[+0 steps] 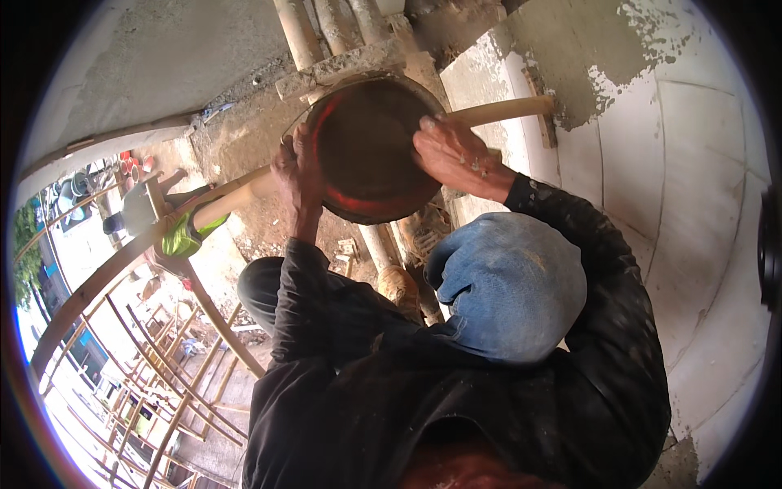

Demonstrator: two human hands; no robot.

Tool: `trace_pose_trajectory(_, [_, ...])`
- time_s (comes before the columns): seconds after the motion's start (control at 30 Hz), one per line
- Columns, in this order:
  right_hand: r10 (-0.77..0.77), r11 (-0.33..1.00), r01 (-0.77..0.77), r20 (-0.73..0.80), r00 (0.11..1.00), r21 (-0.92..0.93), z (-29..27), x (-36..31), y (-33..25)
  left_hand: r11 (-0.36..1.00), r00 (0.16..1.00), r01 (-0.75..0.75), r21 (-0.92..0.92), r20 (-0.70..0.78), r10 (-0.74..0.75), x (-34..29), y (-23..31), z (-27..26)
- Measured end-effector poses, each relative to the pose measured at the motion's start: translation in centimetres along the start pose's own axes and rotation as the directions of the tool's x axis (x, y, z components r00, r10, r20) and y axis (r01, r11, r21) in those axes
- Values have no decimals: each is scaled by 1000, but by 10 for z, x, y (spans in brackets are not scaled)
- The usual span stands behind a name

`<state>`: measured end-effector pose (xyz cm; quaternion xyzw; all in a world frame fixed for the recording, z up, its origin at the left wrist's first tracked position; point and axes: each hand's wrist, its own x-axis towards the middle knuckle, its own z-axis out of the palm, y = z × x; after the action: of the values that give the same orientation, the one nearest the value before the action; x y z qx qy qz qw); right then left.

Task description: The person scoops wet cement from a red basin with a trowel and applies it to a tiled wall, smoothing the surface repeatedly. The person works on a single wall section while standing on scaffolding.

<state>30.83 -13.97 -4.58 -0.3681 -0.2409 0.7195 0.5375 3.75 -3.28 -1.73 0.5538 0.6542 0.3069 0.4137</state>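
Note:
A round dark bucket (356, 213), reddish along its inner wall, is held up between my two hands, its mouth facing me. My left hand (298, 173) grips its left rim, with the thin wire handle beside the fingers. On the right side, my right hand (461, 155) is closed over the rim. The inside is dark, and I cannot make out what is in it. Below the bucket, my bent knee in blue denim (513, 285) comes up close to my right arm.
Bamboo poles (297, 33) run beneath and beyond the bucket. A wooden pole (509, 109) juts out at its right. White block wall (627, 147), partly coated in grey plaster (570, 61), rises to the right. Bright green cloth (182, 238) hangs on a left pole. Lower scaffolding (175, 391) stands at left.

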Motion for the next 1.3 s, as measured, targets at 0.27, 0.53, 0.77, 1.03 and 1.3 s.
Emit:
trace_pose_trajectory(0.27, [-24, -42, -76, -75, 997, -996, 39, -29, -71, 993, 997, 59, 100, -48, -55, 6, -2, -4])
trace_pose_trajectory(0.53, [-87, 373, 51, 20, 996, -926, 39, -61, -98, 1000, 1000, -13, -15, -27, 12, 12, -19, -3])
trace_pose_trajectory(0.77, [221, 760, -429, -427, 877, -488, -68, -142, -142, 991, 995, 77, 108, 47, -83, 9, 3, -9])
trace_pose_trajectory(1.03, [-406, 908, 272, -514, 755, -317, -44, -257, -279, 976, 996, 72, 203, -61, -61, 10, -16, -9])
trace_pose_trajectory(1.3, [-157, -104, -153, -135, 978, -983, 14, -107, -170, 784, 878, -403, 472, -41, 476, 16, -52, -7])
